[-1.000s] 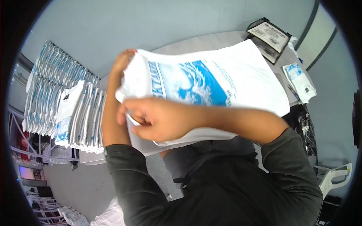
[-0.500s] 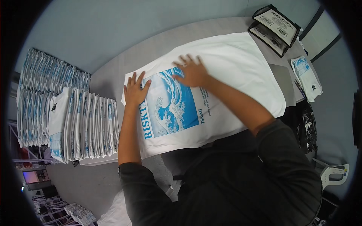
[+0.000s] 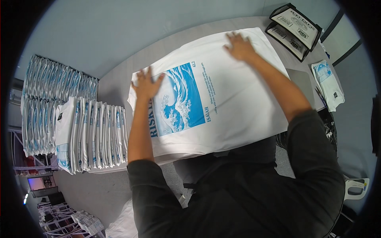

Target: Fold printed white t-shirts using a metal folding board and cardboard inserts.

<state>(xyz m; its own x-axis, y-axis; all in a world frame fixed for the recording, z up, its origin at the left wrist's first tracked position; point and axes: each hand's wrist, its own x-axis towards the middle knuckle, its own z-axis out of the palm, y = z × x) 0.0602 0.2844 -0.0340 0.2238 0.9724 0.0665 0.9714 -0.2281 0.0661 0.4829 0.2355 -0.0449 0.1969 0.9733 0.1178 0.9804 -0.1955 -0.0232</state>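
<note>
A white T-shirt (image 3: 234, 99) with a blue wave print lies spread over the table, its near edge reaching the table's front. My left hand (image 3: 146, 84) rests on the shirt's left end, just above the print's far left corner, fingers spread. Farther to the right, my right hand (image 3: 240, 47) lies over the plain white cloth near the shirt's far edge. Its fingers are apart and slightly blurred. Neither hand holds anything.
Folded printed shirts (image 3: 95, 133) stand packed in rows at the left. A black two-tier tray (image 3: 295, 31) sits at the far right. Near it lie one folded shirt (image 3: 328, 85) and a dark pen-like tool (image 3: 320, 96). A white chair (image 3: 356, 189) stands lower right.
My right hand has slid right and away from the print toward the shirt's far side. My left hand has stayed near the left end. The shirt's right side looks flatter and pulled in.
</note>
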